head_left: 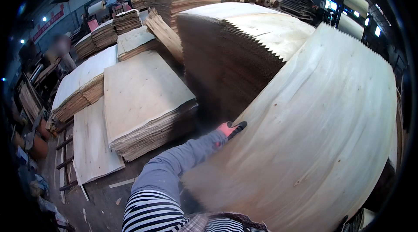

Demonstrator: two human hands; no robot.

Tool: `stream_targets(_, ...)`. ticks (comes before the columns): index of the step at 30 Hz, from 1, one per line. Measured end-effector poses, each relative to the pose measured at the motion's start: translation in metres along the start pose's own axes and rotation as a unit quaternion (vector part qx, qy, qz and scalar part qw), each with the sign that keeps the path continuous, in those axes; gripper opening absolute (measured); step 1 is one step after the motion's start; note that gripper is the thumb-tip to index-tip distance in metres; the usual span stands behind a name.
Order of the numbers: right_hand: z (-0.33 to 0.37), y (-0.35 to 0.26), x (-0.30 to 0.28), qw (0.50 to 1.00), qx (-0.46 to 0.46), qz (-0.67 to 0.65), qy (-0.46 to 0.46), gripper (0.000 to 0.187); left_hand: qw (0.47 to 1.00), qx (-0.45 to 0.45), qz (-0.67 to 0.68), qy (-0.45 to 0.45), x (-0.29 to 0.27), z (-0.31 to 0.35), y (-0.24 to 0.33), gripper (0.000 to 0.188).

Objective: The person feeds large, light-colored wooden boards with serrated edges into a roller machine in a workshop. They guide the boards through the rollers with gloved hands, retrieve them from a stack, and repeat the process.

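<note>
**Left hand on sheet edge, big wood sheet up front**

Left hand point(232, 130), pink and black glove, nearly closed: pinching the left edge of the large wood sheet point(313, 132), thumb on the near face. Right hand: can't make it out, can't tell its state.

Sheet fills the right half of the view, close to the body, tilted, pale, a few knots, zigzag top edge. Overlaps the right side of the tall stack point(226, 62), which has a zigzag top edge too.

Left of that: low stack point(146, 92), slightly uneven layers. Thin panel point(93, 145) beside it, partly under or behind it, can't tell which. White-topped stack point(89, 73) further left. Rolls point(257, 0) at the back.
</note>
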State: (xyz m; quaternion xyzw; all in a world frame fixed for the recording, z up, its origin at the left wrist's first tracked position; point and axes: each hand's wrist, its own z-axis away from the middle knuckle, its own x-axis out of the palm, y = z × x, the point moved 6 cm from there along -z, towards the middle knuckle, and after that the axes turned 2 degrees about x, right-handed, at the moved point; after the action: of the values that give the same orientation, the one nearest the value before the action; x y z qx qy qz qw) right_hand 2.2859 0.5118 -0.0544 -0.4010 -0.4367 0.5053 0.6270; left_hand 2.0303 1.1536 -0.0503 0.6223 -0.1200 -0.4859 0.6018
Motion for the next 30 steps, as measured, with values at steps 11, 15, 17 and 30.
stream_targets(11, 0.18, -0.032, 0.01, 0.992, -0.105, -0.001, -0.07, 0.052, 0.987, 0.076, 0.007, 0.14, -0.088, 0.118, -0.094, 0.045)
stream_targets(15, 0.268, -0.029, 0.042, 0.979, -0.143, -0.006, -0.146, 0.053, 0.97, 0.096, 0.112, 0.193, -0.158, 0.235, -0.131, 0.039)
stream_targets(17, 0.311, -0.024, 0.069, 0.966, -0.159, -0.014, -0.205, 0.054, 0.95, 0.118, 0.171, 0.231, -0.196, 0.288, -0.163, 0.035)
stream_targets(30, 0.661, 0.069, 0.377, 0.74, -0.083, 0.033, -0.666, 0.057, 0.565, 0.298, 0.557, 0.531, -0.417, 0.793, -0.417, 0.029)
